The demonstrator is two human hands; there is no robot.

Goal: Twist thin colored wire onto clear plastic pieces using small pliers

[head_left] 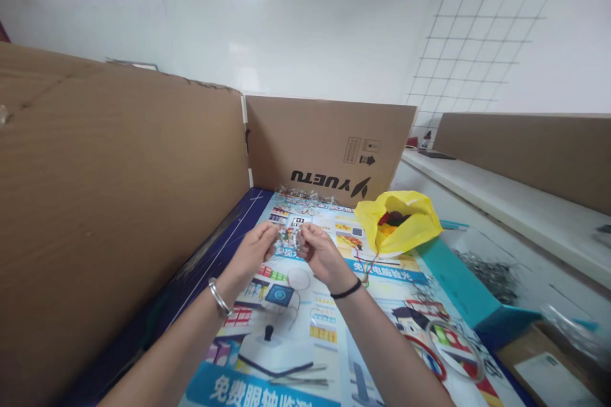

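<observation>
My left hand [252,253] is raised over the printed sheet [296,292], its fingers closed in a pinch. Facing it across a small gap, my right hand [327,257] pinches too. Between the fingertips shows a small silvery, wiry piece [287,238], hard to separate from the colourful print behind it; its ends are hidden in the fingers. Beyond the hands, a tangle of thin silvery wire [310,195] lies along the foot of the back cardboard panel.
Cardboard panels stand left [119,172] and behind [329,140]. At right are a yellow bag [424,222] with dark red and orange contents, a teal box [453,280] beside wiry pieces [491,273], a red ring [440,362] and a white ledge [487,187]. Thin strips [286,372] lie nearer.
</observation>
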